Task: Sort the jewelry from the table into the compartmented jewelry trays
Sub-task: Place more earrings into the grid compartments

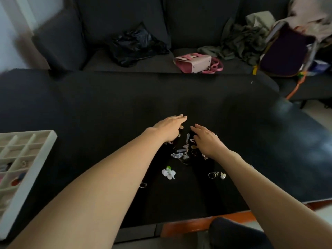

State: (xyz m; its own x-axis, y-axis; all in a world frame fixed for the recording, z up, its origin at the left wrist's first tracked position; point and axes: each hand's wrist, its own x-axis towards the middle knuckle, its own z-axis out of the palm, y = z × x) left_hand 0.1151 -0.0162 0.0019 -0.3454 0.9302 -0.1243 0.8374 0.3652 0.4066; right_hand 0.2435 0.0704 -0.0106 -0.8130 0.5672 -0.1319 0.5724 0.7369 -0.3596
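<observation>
The jewelry (pixel 185 150) lies heaped mid-tabletop, a tangle of pale drops, rings and clips, with strays nearer you: a white flower clip (pixel 168 173), a ring (pixel 143 185) by your left forearm, and a small pair (pixel 217 175) by your right. Your left hand (pixel 168 127) and right hand (pixel 206 141) flank the heap, fingers stretched flat and forward, palms down, neither one gripping anything; whether they press on pieces beneath cannot be made out in this dim view. The tray (pixel 45 146) sits at the left edge of the black tabletop (pixel 251 132), well apart from the heap. A few of its near compartments hold something, a red-and-blue piece among them, while most of the far ones look bare. By that showing you are early in the sort: most pieces are yet to be carried over. Beyond, a dark sofa (pixel 197 24) bears a pink bag (pixel 197 62) and clothes (pixel 246 40).
</observation>
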